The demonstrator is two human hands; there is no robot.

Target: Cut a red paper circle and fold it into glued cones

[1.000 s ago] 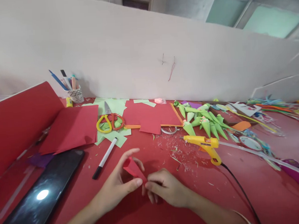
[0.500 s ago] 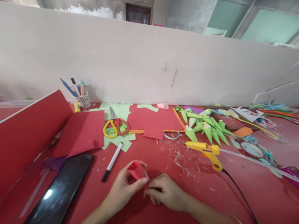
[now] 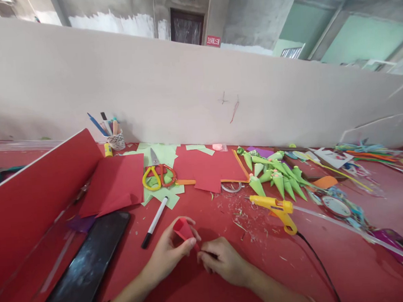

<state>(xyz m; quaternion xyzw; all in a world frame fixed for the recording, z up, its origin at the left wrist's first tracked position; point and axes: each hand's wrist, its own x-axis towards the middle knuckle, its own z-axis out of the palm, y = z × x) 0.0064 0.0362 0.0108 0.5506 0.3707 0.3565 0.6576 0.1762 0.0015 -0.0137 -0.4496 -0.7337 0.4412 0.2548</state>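
A small red paper cone [image 3: 182, 228] is held in my left hand [image 3: 169, 254], its wide opening facing up and left and my thumb pressed on its side. Close by on the right, my right hand [image 3: 222, 260] has its fingers curled and its thumb and forefinger pinched at the cone's narrow lower end. Whether the pinch grips the tip is hard to make out. Left of my hands lies a white marker with a black cap [image 3: 156, 218]. A yellow glue gun [image 3: 275, 208] rests to the right, its cord running toward the front.
Scissors [image 3: 158, 175] lie on green paper scraps [image 3: 172, 200]. Red sheets [image 3: 118, 178], a black phone [image 3: 86, 265] and a pen cup [image 3: 116, 141] are at the left. Green paper cones [image 3: 279, 183] are piled behind the glue gun. A white partition [image 3: 171, 89] stands behind.
The view has tilted up slightly, showing more of the wall beyond the partition. My right thumb and forefinger have come closer together at the cone's lower end. The cone remains in my left hand.
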